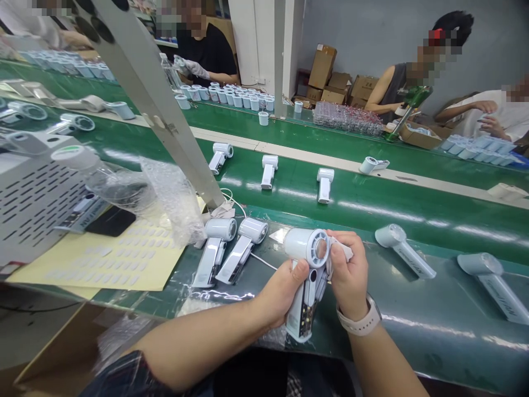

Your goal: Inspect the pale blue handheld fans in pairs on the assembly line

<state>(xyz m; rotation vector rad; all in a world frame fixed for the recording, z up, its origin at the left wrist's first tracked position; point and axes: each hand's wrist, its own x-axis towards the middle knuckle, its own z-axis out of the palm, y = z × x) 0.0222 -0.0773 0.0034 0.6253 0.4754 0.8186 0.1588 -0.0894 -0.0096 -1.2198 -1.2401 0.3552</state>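
My left hand is wrapped round the handle of a white handheld fan, holding it upright over the near edge of the green table. My right hand, with a pale watch on the wrist, is closed on a small white cloth pressed against the fan's round head. Two more white fans lie side by side just left of my hands.
A yellow sticker sheet, bubble wrap and a grey perforated box sit at left. More fans lie at right and on the conveyor belt. Several people work across the belt; a slanted metal post rises at left.
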